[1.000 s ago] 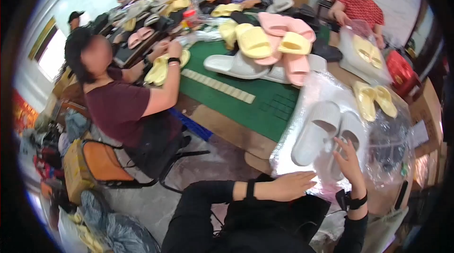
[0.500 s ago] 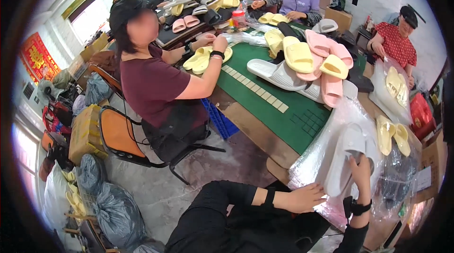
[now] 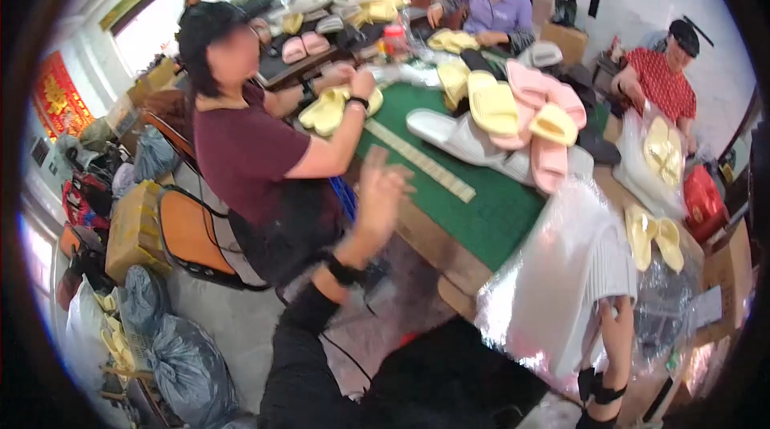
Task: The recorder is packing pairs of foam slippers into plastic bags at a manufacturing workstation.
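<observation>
A light grey slipper (image 3: pixel 611 261) is in my right hand (image 3: pixel 616 329), its ribbed side showing. My fingers go partly out of sight beneath it. Shiny clear plastic bags (image 3: pixel 525 293) lie under and beside this slipper at the table's near corner. Away from them, my left hand (image 3: pixel 381 196) is raised over the table's left edge, blurred, with fingers apart and nothing visible in it. Past it, a row of small pale labels (image 3: pixel 425 164) runs along the green tabletop (image 3: pixel 497 224).
Pink, yellow and grey slippers (image 3: pixel 513 116) are heaped mid-table. A yellow pair (image 3: pixel 654 238) lies at the right. A co-worker in maroon (image 3: pixel 249 140) handles yellow slippers (image 3: pixel 325 111) at the left, by an orange chair (image 3: pixel 192 228). Other people sit farther along.
My left hand has lifted from beside the grey slipper and swung up and left. The slipper in my right hand has turned from its strap side to its ribbed side.
</observation>
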